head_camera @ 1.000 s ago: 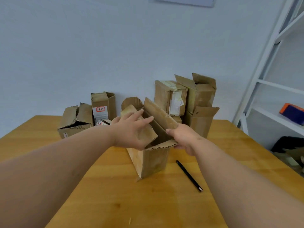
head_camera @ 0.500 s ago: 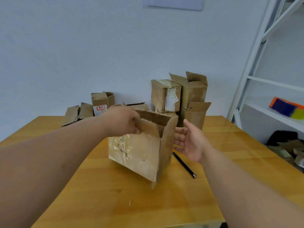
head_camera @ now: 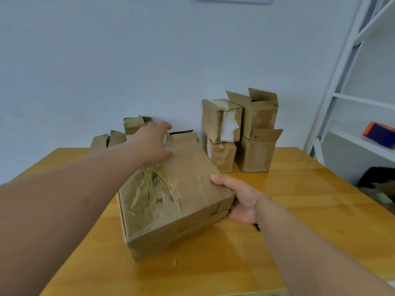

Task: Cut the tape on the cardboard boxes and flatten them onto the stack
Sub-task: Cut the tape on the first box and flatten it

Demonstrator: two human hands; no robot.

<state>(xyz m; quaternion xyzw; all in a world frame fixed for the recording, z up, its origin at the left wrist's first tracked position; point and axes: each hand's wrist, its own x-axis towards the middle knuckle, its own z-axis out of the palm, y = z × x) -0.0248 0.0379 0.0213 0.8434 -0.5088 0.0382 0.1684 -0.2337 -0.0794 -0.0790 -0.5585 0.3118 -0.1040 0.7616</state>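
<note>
Box: taped cardboard box (head_camera: 171, 201) lies on its side, mid wooden table (head_camera: 299, 221), taped face up.
Left hand: left hand (head_camera: 154, 144) rests on the far top; finger curl unclear.
Right hand: right hand (head_camera: 241, 199) grasps the near right corner.
Behind: stacked cardboard boxes (head_camera: 239, 133) by the wall.

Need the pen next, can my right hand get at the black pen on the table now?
Probably not directly: the right hand holds the brown cardboard box, and the black pen lies mostly hidden under that wrist.
</note>
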